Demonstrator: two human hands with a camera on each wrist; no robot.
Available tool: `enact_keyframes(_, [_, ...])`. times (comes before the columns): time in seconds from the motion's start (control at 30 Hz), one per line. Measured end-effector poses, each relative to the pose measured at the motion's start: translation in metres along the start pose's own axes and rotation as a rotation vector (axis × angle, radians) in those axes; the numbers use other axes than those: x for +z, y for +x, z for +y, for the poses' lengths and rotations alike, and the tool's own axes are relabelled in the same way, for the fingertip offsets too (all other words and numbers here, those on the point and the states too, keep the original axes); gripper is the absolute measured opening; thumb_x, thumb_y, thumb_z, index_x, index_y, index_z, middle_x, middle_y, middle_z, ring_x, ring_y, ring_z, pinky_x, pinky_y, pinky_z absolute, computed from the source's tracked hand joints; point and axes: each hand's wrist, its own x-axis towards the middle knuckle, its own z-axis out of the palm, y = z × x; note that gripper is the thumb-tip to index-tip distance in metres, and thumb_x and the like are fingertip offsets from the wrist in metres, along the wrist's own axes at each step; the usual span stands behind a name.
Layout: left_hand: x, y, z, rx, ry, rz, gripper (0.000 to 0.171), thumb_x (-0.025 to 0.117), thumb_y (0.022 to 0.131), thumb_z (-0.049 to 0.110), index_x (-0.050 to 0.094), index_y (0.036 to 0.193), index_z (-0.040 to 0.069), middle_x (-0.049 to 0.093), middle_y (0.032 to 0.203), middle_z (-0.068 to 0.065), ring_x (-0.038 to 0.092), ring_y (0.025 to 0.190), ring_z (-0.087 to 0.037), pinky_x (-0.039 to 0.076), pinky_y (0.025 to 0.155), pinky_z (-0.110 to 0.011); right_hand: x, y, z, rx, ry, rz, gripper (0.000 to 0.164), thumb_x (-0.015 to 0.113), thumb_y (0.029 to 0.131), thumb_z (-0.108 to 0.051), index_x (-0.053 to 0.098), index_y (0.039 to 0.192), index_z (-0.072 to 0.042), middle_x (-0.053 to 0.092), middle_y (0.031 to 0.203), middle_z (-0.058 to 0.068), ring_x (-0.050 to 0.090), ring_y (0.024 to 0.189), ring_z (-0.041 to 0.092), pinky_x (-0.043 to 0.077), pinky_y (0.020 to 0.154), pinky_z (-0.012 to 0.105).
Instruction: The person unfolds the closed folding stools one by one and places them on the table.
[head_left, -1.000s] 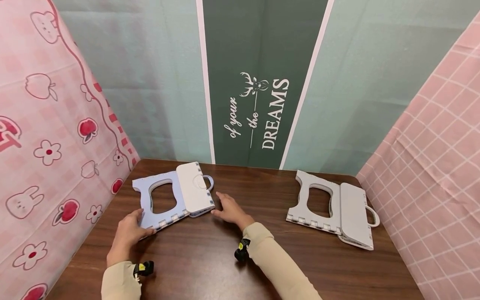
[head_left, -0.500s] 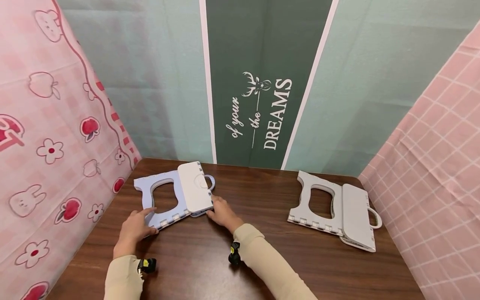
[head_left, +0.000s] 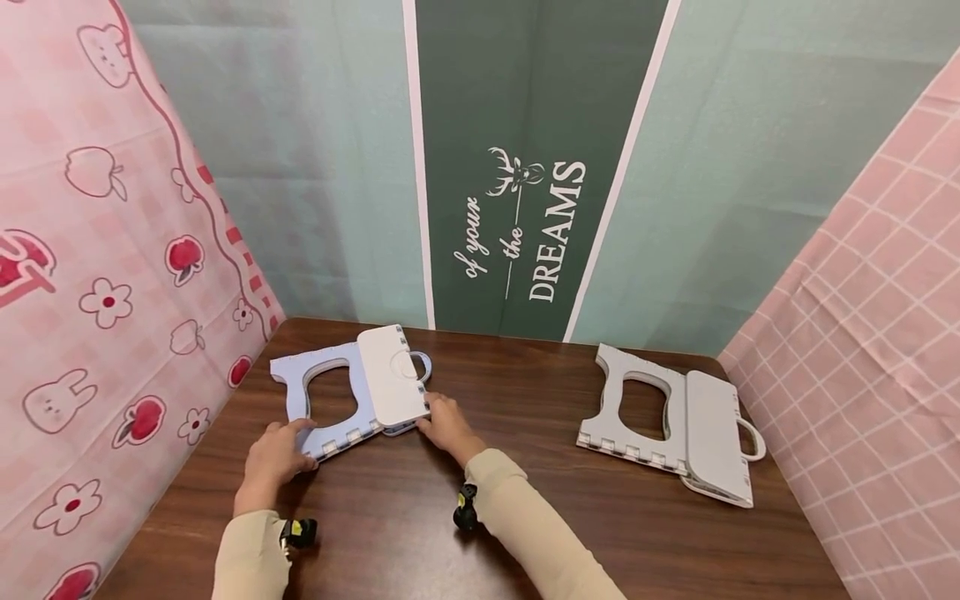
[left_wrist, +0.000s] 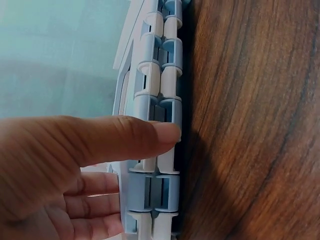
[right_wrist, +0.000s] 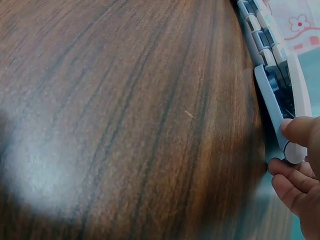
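Note:
A folded step stool point(head_left: 392, 379) with light blue legs and a white top lies flat at the table's left. My left hand point(head_left: 273, 457) holds its near left leg corner. In the left wrist view the thumb point(left_wrist: 150, 136) presses the hinged side edge, while the other fingers lie against the leg's face. My right hand point(head_left: 450, 427) grips the near right corner of the white top. Seen from the right wrist, thumb and fingertips point(right_wrist: 295, 130) sit on either side of that corner. Some right fingers are partly out of view.
A second folded step stool point(head_left: 708, 429), pale grey-white, lies at the right of the brown wooden table point(head_left: 517, 517). Patterned cloths hang at the left, back and right. A small black camera is strapped to each wrist.
My right hand has moved left onto the corner of the blue-and-white stool and grips it. My left hand's fingers have shifted slightly at the leg corner. The stools look unmoved.

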Motion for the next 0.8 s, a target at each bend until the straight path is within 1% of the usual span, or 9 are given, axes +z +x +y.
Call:
enact_keyframes(0.1, [0.003, -0.001, 0.000, -0.010, -0.014, 0.006, 0.057, 0.080, 0.060, 0.014, 0.060, 0.113, 0.006, 0.051, 0.089, -0.023, 0.054, 0.076, -0.038, 0.044, 0.063, -0.054, 0.001, -0.002, 0.000, 0.019, 0.024, 0.017, 0.044, 0.074, 0.078, -0.015, 0.058, 0.116, 0.001, 0.061, 0.109, 0.015, 0.058, 0.101, 0.027, 0.046, 0.084, 0.031])
enact_keyframes(0.17, [0.003, -0.002, 0.001, -0.018, -0.022, 0.000, 0.057, 0.079, 0.059, 0.012, 0.060, 0.113, 0.005, 0.051, 0.089, -0.023, 0.054, 0.075, -0.037, 0.044, 0.062, -0.053, 0.001, -0.005, -0.001, 0.043, 0.063, 0.035, 0.045, 0.077, 0.076, -0.015, 0.059, 0.115, 0.000, 0.062, 0.108, 0.013, 0.059, 0.100, 0.024, 0.046, 0.083, 0.030])
enact_keyframes(0.27, [-0.001, -0.003, 0.001, -0.031, -0.025, -0.004, 0.057, 0.077, 0.056, 0.009, 0.059, 0.111, 0.005, 0.052, 0.089, -0.023, 0.053, 0.075, -0.037, 0.044, 0.061, -0.053, 0.002, -0.010, -0.003, 0.057, 0.138, 0.068, 0.049, 0.079, 0.072, -0.014, 0.060, 0.115, -0.001, 0.063, 0.107, 0.012, 0.059, 0.098, 0.022, 0.046, 0.082, 0.030])
enact_keyframes(0.37, [-0.005, -0.003, 0.003, -0.047, -0.020, -0.010, 0.057, 0.077, 0.055, 0.008, 0.058, 0.109, 0.005, 0.052, 0.088, -0.023, 0.052, 0.074, -0.036, 0.043, 0.060, -0.052, 0.003, -0.013, -0.004, 0.050, 0.180, 0.084, 0.052, 0.080, 0.071, -0.014, 0.059, 0.117, 0.000, 0.063, 0.109, 0.013, 0.058, 0.100, 0.023, 0.045, 0.084, 0.030])
enact_keyframes(0.47, [-0.006, -0.002, 0.005, -0.052, -0.016, -0.023, 0.057, 0.076, 0.056, 0.008, 0.058, 0.110, 0.005, 0.051, 0.088, -0.023, 0.052, 0.074, -0.035, 0.043, 0.060, -0.051, 0.004, -0.013, -0.003, 0.051, 0.177, 0.076, 0.057, 0.080, 0.071, -0.015, 0.057, 0.120, 0.003, 0.061, 0.112, 0.015, 0.057, 0.104, 0.024, 0.044, 0.086, 0.031])
enact_keyframes(0.57, [-0.006, -0.001, 0.007, -0.049, -0.011, -0.036, 0.057, 0.076, 0.058, 0.009, 0.058, 0.111, 0.004, 0.051, 0.089, -0.024, 0.052, 0.073, -0.034, 0.044, 0.059, -0.050, 0.002, -0.013, -0.001, 0.058, 0.173, 0.041, 0.064, 0.080, 0.071, -0.017, 0.053, 0.124, 0.006, 0.059, 0.117, 0.018, 0.054, 0.109, 0.028, 0.042, 0.090, 0.034])
enact_keyframes(0.63, [-0.005, -0.001, 0.008, -0.048, -0.008, -0.037, 0.056, 0.076, 0.059, 0.008, 0.058, 0.112, 0.004, 0.051, 0.090, -0.025, 0.052, 0.072, -0.034, 0.044, 0.059, -0.050, 0.001, -0.012, 0.000, 0.049, 0.178, 0.022, 0.065, 0.080, 0.071, -0.018, 0.053, 0.124, 0.007, 0.059, 0.116, 0.018, 0.054, 0.108, 0.028, 0.042, 0.091, 0.035])
enact_keyframes(0.73, [-0.004, -0.003, 0.009, -0.039, -0.013, -0.046, 0.056, 0.074, 0.059, 0.006, 0.058, 0.113, 0.003, 0.051, 0.089, -0.024, 0.051, 0.073, -0.034, 0.044, 0.060, -0.050, 0.000, -0.014, 0.001, 0.042, 0.214, 0.003, 0.063, 0.080, 0.071, -0.018, 0.054, 0.123, 0.006, 0.062, 0.103, 0.014, 0.056, 0.098, 0.026, 0.043, 0.085, 0.035])
enact_keyframes(0.8, [-0.003, -0.006, 0.011, -0.030, -0.020, -0.049, 0.057, 0.073, 0.060, 0.004, 0.059, 0.114, 0.003, 0.052, 0.089, -0.023, 0.052, 0.074, -0.034, 0.044, 0.060, -0.050, 0.001, -0.016, 0.002, 0.049, 0.236, -0.005, 0.062, 0.080, 0.069, -0.019, 0.055, 0.122, 0.004, 0.060, 0.091, 0.008, 0.055, 0.089, 0.023, 0.043, 0.080, 0.033])
